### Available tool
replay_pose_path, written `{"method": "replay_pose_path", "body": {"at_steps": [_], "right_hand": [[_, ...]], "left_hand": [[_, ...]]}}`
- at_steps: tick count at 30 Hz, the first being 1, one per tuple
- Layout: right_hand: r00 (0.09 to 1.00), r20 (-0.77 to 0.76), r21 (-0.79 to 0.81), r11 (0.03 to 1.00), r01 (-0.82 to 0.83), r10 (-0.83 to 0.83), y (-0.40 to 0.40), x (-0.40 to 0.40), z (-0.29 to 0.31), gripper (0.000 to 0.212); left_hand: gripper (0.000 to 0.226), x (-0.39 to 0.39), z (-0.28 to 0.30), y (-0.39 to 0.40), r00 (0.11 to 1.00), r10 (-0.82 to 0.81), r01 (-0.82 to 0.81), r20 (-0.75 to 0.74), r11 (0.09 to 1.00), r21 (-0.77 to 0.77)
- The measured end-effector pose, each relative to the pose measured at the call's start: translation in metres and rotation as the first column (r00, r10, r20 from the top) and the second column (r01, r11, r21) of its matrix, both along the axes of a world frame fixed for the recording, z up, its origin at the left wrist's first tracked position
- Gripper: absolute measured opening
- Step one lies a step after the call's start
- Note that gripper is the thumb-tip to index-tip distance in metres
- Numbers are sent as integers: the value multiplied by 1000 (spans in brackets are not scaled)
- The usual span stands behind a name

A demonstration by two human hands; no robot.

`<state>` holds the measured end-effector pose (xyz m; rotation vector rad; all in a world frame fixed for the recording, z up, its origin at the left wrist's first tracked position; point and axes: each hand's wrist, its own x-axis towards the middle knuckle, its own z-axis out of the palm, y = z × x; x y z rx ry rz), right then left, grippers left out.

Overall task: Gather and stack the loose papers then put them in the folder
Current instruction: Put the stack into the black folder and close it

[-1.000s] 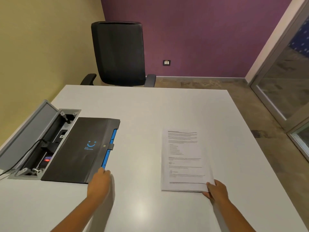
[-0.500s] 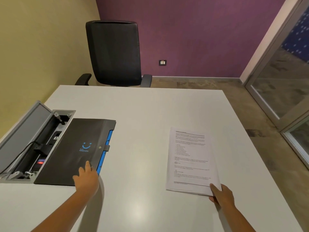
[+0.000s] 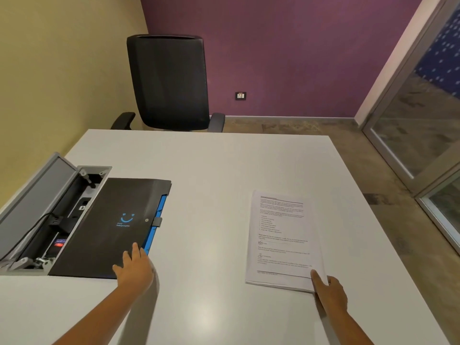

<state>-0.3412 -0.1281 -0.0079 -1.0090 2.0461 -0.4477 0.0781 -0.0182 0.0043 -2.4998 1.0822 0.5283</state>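
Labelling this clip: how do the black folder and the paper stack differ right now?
The folder is black with a blue smile logo; the paper stack is white with printed text. The folder partly overlaps the open cable box; the stack lies wholly on the table. Both lie flat, a hand at each near corner.

White table (image 3: 224, 170) w/ black office chair (image 3: 169, 80) behind, purple wall (image 3: 286, 53), yellow wall (image 3: 62, 66), glass partition (image 3: 420, 125) at right.

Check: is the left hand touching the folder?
Touching. The head view shows the left hand lying on the near right corner of the closed black folder, fingers flat on its cover.
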Motion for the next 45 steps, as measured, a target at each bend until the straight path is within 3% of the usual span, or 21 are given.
{"method": "replay_pose_path", "body": {"at_steps": [2, 5, 10, 16, 20, 25, 31, 36, 40, 45], "right_hand": [[986, -167, 1, 1000, 10, -9, 2, 3, 2, 54], [940, -338, -148, 989, -7, -44, 6, 13, 10, 46], [939, -342, -260, 957, -130, 34, 9, 31, 15, 37], [956, -292, -18, 999, -33, 26, -1, 16, 16, 61], [963, -269, 61, 998, -12, 28, -5, 13, 17, 71], [982, -187, 166, 986, -3, 34, -16, 6, 14, 74], [980, 152, 217, 971, 96, -131, -25, 1, 19, 68], [920, 375, 275, 961, 3, -110, -23, 3, 31, 58], [869, 461, 317, 948, 31, -183, -20, 7, 35, 47], [770, 594, 439, 896, -64, -236, -14, 8, 42, 24]], "left_hand": [[64, -2, 4, -2, 999, 0, 0, 34, 1000, -8], [64, -10, 13, -6, 995, -48, 52, 91, 998, -44], [68, -43, 36, -21, 972, -221, 235, 82, 936, -263], [73, -91, 60, -22, 930, -332, 188, -155, 795, -577], [66, -131, 54, -15, 883, -388, 139, -264, 754, -642], [68, -152, 49, -16, 853, -374, 110, -363, 810, -576], [72, -144, 51, -17, 842, -355, 100, -406, 843, -529], [70, -142, 51, -15, 844, -345, 94, -411, 849, -520], [66, -141, 53, -15, 847, -334, 86, -412, 853, -516], [69, -137, 57, -14, 863, -330, 95, -381, 849, -519]]}}
